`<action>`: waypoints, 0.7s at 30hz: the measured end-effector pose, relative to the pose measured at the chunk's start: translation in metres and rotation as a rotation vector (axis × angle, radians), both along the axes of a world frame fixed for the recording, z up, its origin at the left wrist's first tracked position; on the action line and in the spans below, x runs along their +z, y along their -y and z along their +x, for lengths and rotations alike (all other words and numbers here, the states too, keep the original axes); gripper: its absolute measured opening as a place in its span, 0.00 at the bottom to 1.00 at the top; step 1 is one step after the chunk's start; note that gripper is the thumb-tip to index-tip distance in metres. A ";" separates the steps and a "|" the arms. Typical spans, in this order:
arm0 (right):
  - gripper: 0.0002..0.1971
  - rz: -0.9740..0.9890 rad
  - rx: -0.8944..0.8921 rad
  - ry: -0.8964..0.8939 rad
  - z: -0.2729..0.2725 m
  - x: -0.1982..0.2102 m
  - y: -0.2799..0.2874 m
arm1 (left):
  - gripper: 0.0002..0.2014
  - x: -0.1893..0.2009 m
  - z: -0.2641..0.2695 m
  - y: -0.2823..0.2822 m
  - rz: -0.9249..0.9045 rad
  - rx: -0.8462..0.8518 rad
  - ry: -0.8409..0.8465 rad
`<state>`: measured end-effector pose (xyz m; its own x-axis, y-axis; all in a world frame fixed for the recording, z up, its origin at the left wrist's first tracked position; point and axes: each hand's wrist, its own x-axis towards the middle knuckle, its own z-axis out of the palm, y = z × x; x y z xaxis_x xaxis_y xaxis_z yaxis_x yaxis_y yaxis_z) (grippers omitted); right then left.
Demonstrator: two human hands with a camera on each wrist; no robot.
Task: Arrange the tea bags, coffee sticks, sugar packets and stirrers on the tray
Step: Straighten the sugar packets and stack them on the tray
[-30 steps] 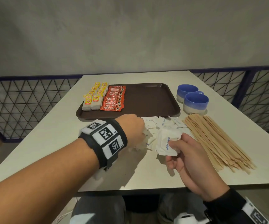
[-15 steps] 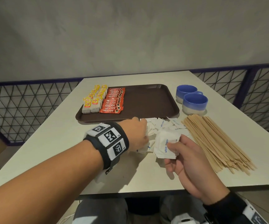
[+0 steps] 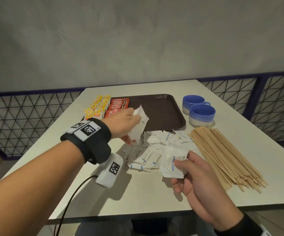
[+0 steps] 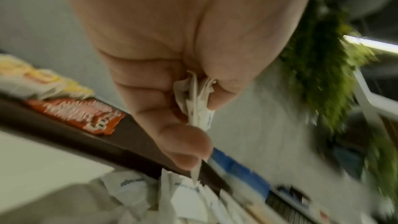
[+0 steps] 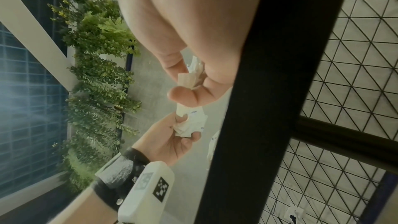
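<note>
Over tray (image 3: 165,113) edge | left hand (image 3: 122,123) pinches sugar packets (image 3: 138,124) | right hand (image 3: 195,176) grips packets

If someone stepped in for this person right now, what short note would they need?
Left hand: grips a bunch of sugar packets, raised over the tray's near edge.
Right hand: holds another bunch of packets above the table.
Done: tea bags and coffee sticks lined up on the left of the tray.
Left: both handfuls, the loose sugar pile on the table, and the stirrers beside it. No sugar visible on the tray yet.
</note>
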<state>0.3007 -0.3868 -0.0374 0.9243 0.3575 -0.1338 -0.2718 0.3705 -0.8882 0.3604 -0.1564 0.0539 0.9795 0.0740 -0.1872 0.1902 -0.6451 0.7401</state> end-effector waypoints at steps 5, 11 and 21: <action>0.11 0.028 -0.023 -0.020 0.002 0.000 -0.002 | 0.15 -0.003 -0.005 -0.009 -0.640 0.219 -0.119; 0.16 0.158 0.077 -0.232 0.012 0.003 -0.003 | 0.19 -0.003 -0.007 -0.013 -0.899 0.176 -0.155; 0.15 0.038 0.256 0.110 0.072 0.116 -0.057 | 0.25 -0.020 0.032 -0.027 -1.289 0.163 -0.143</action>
<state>0.3723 -0.3295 0.0789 0.8116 0.5839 -0.0196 -0.2634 0.3359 -0.9043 0.3920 -0.1296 0.0338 0.9422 -0.1204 -0.3128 0.3259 0.5463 0.7716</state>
